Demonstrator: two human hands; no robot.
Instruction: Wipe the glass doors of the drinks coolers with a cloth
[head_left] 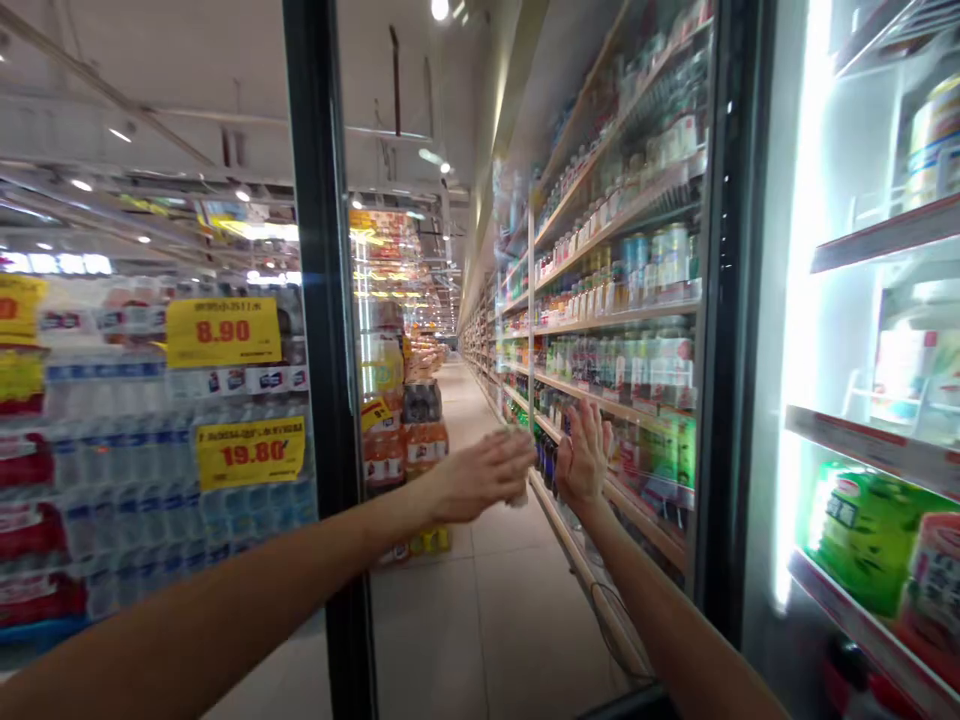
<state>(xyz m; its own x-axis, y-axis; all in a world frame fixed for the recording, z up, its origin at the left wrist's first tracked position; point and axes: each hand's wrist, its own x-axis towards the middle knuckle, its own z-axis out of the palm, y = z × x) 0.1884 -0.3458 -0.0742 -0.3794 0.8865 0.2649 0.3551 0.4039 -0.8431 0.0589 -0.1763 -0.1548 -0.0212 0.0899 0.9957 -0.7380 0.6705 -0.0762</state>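
Left hand (480,475) out flat, just right of the black door frame (322,300) of a glass cooler door, fingers long and pressed together, with a small pale item (517,495) at the fingertips, too blurred to name, and no telling whether pinched or merely brushed. Right hand (583,455) just beside it, farther right of the frame, upright, palm toward the left hand, fingers slightly spread, nothing visible in them. Main risk right here: a slip of that small item from so uncertain a hold, then a drop to the tiled floor (480,630) right of the frame, all from a loose grip or a hurried reach. Second risk: a knock against the frame, with the left forearm (225,590) crossing right in front of it, or a swing of the door onto that arm. Far right of the frame, a lit cooler shelf (877,240) and a green package (862,540), both open to a stray elbow. Left of the frame, shrink-wrapped water bottles (150,480) under yellow price tags (223,332), behind or reflected in the glass, hard to say. Beyond the hands, right of the frame, shelves of bottled drinks (622,300) along the aisle, and a stacked display (405,440) standing in the way down the middle.
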